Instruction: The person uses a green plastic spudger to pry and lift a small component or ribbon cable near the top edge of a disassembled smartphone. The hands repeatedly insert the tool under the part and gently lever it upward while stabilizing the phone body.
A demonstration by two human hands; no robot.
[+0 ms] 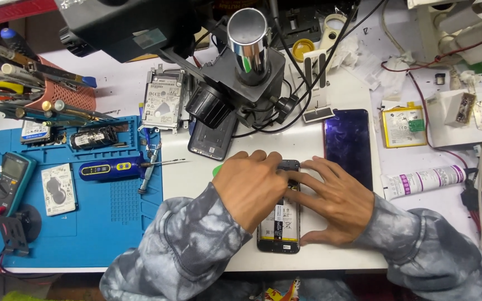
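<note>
Left hand (249, 187) lies curled, knuckles up, over the upper left part of an opened phone (279, 223); what its fingertips pinch, if anything, is hidden under the hand, though a green sliver (216, 170) peeks out at its left side. That phone lies face down on the white work board (196, 178), its back off, battery and label exposed, directly below the microscope (241, 72).

Reading from the left edge: a multimeter (8, 181) and a bare hard drive (58, 189) rest on the blue mat (101, 223), with a blue-handled tool (110, 167) and tweezers (147, 170) just beside them. Another hard drive (164, 100) sits above, near a second phone shell (212, 142) under the lens.

Right hand (333, 200) is spread flat, fingers fanned across the phone's right edge and top, thumb along the lower side, pinning the body down. To its right lie a dark screen panel (348, 146), a loose yellow-edged battery (403, 127) and a white tube (424, 181).

Done well, this seems to call for steady downward pressure from the spread hand so the frame cannot slide, while the curled hand works with small, light movements near the top connector area, keeping force off the battery.
</note>
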